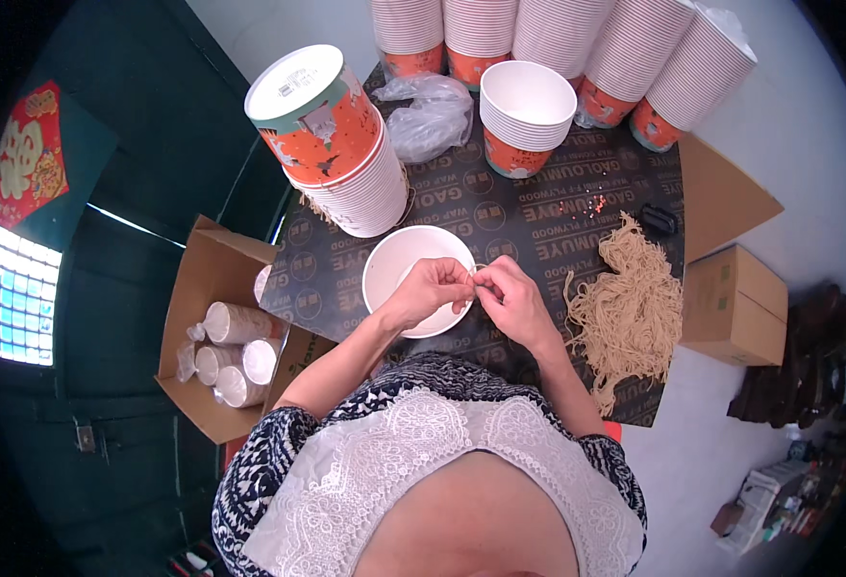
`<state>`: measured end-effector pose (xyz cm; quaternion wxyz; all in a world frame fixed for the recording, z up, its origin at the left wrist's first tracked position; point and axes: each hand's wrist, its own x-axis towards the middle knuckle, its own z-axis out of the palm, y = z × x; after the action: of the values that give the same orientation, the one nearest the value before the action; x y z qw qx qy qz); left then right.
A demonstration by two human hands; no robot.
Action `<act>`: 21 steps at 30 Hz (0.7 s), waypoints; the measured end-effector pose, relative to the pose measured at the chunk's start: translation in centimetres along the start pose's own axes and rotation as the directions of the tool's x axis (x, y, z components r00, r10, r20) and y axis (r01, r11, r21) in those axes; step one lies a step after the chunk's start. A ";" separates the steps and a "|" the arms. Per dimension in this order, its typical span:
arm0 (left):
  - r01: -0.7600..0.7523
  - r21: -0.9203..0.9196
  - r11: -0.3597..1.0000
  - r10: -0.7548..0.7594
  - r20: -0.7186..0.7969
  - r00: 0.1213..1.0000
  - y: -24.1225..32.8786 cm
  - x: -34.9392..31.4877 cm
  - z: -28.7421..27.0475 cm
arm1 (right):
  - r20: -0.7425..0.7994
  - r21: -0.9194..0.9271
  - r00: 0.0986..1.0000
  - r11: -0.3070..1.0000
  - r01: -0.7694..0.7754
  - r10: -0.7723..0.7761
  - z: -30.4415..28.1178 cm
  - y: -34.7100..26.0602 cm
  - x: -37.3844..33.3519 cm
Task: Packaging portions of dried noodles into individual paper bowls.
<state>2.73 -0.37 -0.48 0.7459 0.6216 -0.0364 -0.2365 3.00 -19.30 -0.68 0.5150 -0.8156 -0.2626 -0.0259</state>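
Observation:
An open white paper bucket [392, 267] stands near the table's front edge. Over its right side my left hand [431, 290] is closed in a pinch, fingertips meeting those of my right hand [514, 300]. Between them shows a short bit of thin beige cord [482, 268]; most of it is hidden by the fingers. My right hand is closed on it too, just right of the bucket's rim. A tangled pile of beige cords [633, 306] lies on the table to the right of my right hand.
Left behind the bucket stands an upside-down stack of orange-printed paper buckets [351, 159], cords poking out beside it. Another short stack [527, 115], a clear plastic bag [431, 117] and tall stacks [548, 34] stand behind. A black object [659, 219] lies right. Cartons [216, 385] flank the table.

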 end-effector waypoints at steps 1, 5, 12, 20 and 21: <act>0.003 0.008 1.000 -0.003 -0.001 1.000 0.1 0.0 0.1 | -0.004 -0.001 1.000 1.000 -0.019 0.019 0.0 -0.2 0.1; 0.004 0.027 1.000 -0.004 0.005 1.000 0.3 0.0 0.3 | -0.012 -0.001 0.999 0.999 -0.037 0.037 0.1 0.0 0.0; 0.026 0.076 0.997 -0.023 -0.043 0.999 0.3 0.4 0.3 | -0.037 -0.011 0.998 0.998 -0.057 0.056 0.4 -0.1 -0.6; 0.037 0.053 0.998 -0.036 -0.033 0.999 -0.7 0.7 -0.4 | -0.010 0.031 1.000 0.999 -0.027 0.027 0.6 -0.4 -1.0; 0.025 0.080 0.997 -0.022 -0.037 0.999 -0.6 0.6 -0.2 | -0.055 0.030 0.998 0.999 -0.012 0.014 0.6 -0.1 -0.9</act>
<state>3.16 -0.45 -1.26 0.7181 0.6555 -0.0251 -0.2325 2.04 -19.07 -1.16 0.5345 -0.8083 -0.2434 -0.0413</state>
